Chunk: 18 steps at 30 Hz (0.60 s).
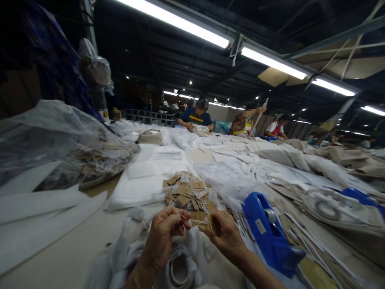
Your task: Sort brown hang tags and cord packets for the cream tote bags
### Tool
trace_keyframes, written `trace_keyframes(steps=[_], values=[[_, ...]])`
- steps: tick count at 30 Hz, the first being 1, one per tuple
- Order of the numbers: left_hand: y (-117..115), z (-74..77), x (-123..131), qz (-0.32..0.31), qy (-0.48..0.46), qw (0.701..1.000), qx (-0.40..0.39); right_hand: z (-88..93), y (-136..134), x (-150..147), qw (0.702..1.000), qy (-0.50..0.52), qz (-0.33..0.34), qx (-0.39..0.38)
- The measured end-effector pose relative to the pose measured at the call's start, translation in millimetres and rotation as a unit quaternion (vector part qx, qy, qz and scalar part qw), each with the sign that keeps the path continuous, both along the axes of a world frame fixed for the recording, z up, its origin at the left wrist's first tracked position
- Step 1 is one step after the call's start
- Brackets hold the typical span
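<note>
My left hand [168,226] is closed in a pinch on one end of a thin white string. The string [198,221] runs across to my right hand [224,230], whose curled fingers close on its other side, where it bends in a small loop. A brown cardboard tag [197,216] shows between the hands; whether it is joined to this string I cannot tell. Just beyond lies a heap of brown tags [184,192] with white strings. Under my hands are a pale cloth item [221,263] and white wrapped rolls or straps [180,267], partly hidden by my wrists.
A blue tape dispenser [264,230] stands close to my right forearm. Clear plastic bags [60,136] pile up at left, beside a white stack [135,180]. Beige cloth pieces [345,208] cover the right side. Several people, one in a dark top [195,116], work across the table.
</note>
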State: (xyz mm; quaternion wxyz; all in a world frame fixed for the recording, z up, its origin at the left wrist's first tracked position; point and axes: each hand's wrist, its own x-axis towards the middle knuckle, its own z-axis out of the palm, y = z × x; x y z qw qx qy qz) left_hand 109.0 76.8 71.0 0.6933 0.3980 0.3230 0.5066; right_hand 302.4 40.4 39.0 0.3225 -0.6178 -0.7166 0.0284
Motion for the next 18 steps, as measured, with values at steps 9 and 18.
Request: trace_keyframes(steps=[9,18], values=[[1.3,0.2,-2.6,0.032,-0.010,0.999,-0.013,1.9,-8.2,-1.7,0.982,0.158,0.004,-0.103],[3.0,2.9,-2.5,0.062,-0.027,0.998,-0.010,-0.9,-11.4,0.3,0.940,0.293,0.093,-0.150]])
